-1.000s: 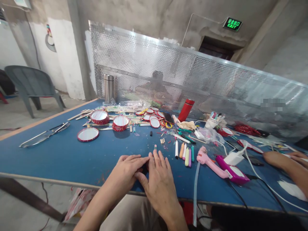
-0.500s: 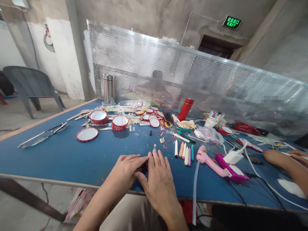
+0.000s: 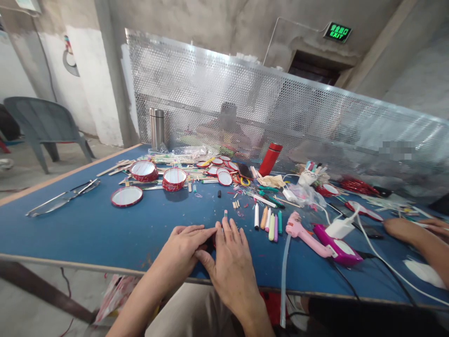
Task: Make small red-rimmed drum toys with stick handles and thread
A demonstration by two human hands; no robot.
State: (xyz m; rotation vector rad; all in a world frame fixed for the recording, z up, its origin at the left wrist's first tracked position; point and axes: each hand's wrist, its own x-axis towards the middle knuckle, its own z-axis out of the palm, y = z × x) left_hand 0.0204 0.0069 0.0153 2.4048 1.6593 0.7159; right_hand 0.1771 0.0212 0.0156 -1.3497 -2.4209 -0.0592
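Observation:
My left hand (image 3: 184,248) and my right hand (image 3: 231,260) rest side by side near the table's front edge. Fingers of both stretch forward and lie flat, with the left fingertips touching the right index finger. Beneath them, a dark reddish thing (image 3: 213,240) shows only as a sliver, so its kind is hidden. A small pink-and-green tip of a stick (image 3: 226,214) pokes out beyond my right fingertips. Several coloured marker pens (image 3: 268,221) lie to the right of my right hand. A round red-rimmed mirror (image 3: 126,196) lies farther off to the left.
Two stacks of red-rimmed mirrors (image 3: 174,179) stand behind. On the right, a pink glue gun (image 3: 308,238) with a hanging glue stick lies by a purple device (image 3: 338,248) and cables. A red flask (image 3: 270,160) leans near the perforated metal screen (image 3: 210,79). A co-worker's arm (image 3: 417,243) reaches in.

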